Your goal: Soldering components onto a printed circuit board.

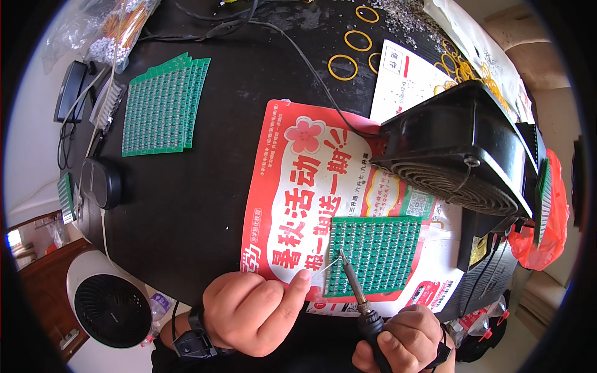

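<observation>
Left hand (258, 314) pinches a thin wire (327, 267) beside the near left corner of the green circuit board (385, 252), which lies on a red-and-white poster (264, 180). Right hand (404, 340) grips a soldering iron (368, 311), its tip over the board's left part. Beyond the board stands a black fan (429, 130).

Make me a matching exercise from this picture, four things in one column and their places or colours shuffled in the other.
1. Soldering iron
2. Thin wire
3. Rubber bands
4. Round fan

A. Yellow
B. Off the table's edge, lower left of the picture
C. In the right hand
D. Pinched in the left hand

Pairs: 1-C, 2-D, 3-A, 4-B
</observation>
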`<state>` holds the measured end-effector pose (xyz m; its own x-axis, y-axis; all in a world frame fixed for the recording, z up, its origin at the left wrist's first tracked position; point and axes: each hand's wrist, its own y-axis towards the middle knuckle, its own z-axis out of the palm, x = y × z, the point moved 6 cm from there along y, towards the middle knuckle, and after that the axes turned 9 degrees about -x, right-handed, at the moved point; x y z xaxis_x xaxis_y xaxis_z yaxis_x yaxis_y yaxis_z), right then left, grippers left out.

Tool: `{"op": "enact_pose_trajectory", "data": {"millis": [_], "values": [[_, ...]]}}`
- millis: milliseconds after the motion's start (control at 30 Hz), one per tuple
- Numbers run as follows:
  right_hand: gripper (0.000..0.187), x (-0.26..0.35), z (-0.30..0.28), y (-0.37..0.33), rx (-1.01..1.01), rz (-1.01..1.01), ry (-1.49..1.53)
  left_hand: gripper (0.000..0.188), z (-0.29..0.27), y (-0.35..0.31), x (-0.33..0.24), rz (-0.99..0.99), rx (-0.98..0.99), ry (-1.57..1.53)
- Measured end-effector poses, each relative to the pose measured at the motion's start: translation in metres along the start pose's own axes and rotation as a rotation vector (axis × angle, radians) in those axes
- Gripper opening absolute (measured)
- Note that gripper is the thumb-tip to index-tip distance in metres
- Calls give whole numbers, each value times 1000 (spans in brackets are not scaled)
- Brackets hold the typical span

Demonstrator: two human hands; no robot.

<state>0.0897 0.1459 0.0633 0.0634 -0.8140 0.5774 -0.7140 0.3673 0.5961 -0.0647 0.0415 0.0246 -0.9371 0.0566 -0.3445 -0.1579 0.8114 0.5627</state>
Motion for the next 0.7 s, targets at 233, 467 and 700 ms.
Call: {"op": "enact_pose_trajectory", "data": {"millis": [233,467,700], "values": [[26,1,1,-2,-3,9,-19,25,2,0,0,6,1,-5],[23,5,-3,-2,-16,6,-23,22,3,3,-2,10,13,-31],[22,5,-4,-3,-13,-12,-3,23,2,4,-2,11,25,-29]]}}
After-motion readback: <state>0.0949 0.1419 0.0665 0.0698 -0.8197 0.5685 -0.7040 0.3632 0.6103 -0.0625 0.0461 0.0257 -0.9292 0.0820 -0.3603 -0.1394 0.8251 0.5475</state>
